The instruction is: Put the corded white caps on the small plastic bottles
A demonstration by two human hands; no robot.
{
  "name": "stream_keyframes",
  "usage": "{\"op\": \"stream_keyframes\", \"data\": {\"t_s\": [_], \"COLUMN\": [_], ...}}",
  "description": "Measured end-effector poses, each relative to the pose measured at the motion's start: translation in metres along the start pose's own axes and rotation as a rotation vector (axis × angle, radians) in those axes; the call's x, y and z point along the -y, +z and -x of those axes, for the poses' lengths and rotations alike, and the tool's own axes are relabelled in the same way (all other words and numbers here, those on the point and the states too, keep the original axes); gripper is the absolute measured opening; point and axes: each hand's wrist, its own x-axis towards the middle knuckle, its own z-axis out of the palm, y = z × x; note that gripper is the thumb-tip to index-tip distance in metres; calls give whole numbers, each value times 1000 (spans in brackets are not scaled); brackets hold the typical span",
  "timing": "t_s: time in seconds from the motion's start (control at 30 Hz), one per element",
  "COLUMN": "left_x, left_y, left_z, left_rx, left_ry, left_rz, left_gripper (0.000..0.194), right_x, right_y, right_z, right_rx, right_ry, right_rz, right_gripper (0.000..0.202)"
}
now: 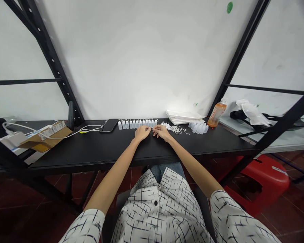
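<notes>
My left hand [142, 132] and my right hand [162, 132] meet over the black tabletop, fingertips pinched close together. Something small and whitish is between them, too tiny to make out. Just behind the left hand stands a row of small white dropper bottles [134, 124], upright and capped, with white string loops at their tops. Beside my right hand lie small white caps [166, 126] and a loose heap of short white strings [176, 129]. Farther right is a cluster of translucent bottles [199, 128] that show no caps.
Left of the row lie a black phone [109, 126] and a white cable [73, 134]. An opened cardboard box [49, 136] sits at the far left. White paper sheets [184, 116] and a bottle of orange drink [217, 114] are at the right. A red stool [266, 179] stands below.
</notes>
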Motion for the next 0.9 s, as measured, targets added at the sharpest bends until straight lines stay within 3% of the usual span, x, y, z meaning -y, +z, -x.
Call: {"op": "stream_keyframes", "data": {"t_s": [0.9], "left_x": [4], "left_y": [7], "left_z": [-8], "left_rx": [-21], "left_ry": [96], "left_rz": [125], "left_gripper": [32], "right_x": [4], "right_y": [2], "right_z": [5], "right_rx": [13], "right_ry": [-14], "right_rz": [-19], "right_gripper": [15]}}
